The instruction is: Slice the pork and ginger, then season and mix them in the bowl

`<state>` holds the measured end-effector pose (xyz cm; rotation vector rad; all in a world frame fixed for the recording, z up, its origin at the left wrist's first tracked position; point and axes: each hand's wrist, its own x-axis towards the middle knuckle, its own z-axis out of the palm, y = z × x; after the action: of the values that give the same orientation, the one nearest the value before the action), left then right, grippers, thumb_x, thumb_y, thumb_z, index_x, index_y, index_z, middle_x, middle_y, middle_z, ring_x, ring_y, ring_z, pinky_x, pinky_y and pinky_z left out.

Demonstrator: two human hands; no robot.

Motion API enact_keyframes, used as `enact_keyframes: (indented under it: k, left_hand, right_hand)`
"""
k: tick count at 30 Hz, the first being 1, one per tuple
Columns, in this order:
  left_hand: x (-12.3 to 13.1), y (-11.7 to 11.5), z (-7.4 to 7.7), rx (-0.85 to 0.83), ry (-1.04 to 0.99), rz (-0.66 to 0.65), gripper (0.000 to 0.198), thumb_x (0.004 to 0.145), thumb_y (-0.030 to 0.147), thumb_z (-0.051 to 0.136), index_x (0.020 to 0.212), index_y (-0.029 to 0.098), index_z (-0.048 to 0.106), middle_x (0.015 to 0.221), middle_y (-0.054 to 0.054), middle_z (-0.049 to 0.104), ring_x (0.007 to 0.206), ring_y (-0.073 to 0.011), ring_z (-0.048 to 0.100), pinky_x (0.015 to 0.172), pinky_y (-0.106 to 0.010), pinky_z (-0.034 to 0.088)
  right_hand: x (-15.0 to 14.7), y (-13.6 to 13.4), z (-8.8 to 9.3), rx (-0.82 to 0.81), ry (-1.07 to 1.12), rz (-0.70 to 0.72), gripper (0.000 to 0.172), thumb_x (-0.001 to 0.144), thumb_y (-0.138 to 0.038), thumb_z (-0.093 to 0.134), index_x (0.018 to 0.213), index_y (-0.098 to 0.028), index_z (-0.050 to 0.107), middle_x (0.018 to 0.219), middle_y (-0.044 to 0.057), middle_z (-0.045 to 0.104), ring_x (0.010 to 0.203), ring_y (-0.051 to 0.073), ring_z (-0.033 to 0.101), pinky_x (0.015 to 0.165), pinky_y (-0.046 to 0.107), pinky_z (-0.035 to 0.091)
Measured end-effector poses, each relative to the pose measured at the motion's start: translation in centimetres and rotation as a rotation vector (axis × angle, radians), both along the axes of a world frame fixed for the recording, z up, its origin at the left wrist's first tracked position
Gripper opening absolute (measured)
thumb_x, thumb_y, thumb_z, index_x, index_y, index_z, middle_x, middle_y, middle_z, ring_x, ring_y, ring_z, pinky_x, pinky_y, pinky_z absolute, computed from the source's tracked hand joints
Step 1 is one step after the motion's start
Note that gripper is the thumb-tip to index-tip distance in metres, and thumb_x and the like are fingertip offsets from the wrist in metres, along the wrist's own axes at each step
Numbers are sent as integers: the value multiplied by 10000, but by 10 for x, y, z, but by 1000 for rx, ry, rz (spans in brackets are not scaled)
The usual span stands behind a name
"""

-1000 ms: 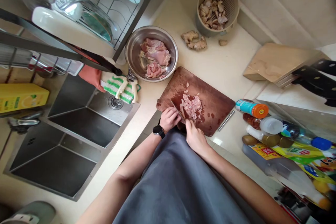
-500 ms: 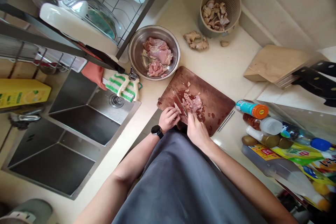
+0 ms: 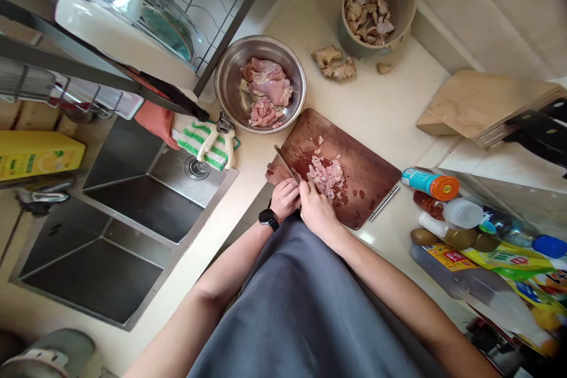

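Grips both curled closed and bunched together at the near edge of the board on my feed: left grip with a black watch on its wrist, right grip just beside it. Kitchen knife blade sticks out up-left from them, but its handle is hidden behind the fingers, so I can't tell which grip is actually clamped on it. Chopped raw meat sits in a pile on a dark wooden cutting board, right up against the right grip, with red juice smeared around it. Steel bowl of raw meat pieces sits just past the board on the desk. Knife block gets cut off at the frame edge, and the bottles on the right are too jumbled to read properly.
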<state>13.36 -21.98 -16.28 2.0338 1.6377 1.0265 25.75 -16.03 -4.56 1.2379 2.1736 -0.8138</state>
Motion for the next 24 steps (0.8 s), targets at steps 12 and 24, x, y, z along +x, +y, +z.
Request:
enact_keyframes:
  k: [12, 24]
  left_hand:
    - [3, 0, -3, -36, 9, 14, 99, 896, 221, 621, 977, 197, 674, 951, -80, 715, 958, -202, 669, 852, -397, 582]
    - [-2, -7, 3, -59, -1, -19, 116, 902, 247, 629, 994, 203, 684, 949, -86, 728, 946, -208, 668, 835, -403, 567]
  right_hand:
    - [43, -24, -6, -33, 38, -100, 378, 968, -116, 299, 1326, -127, 422, 1220, 179, 624, 893, 236, 707, 751, 310, 519]
    - [44, -37, 9, 29, -4, 0, 506, 964, -109, 288, 1467, -138, 335, 1287, 193, 581, 867, 216, 710, 716, 296, 547]
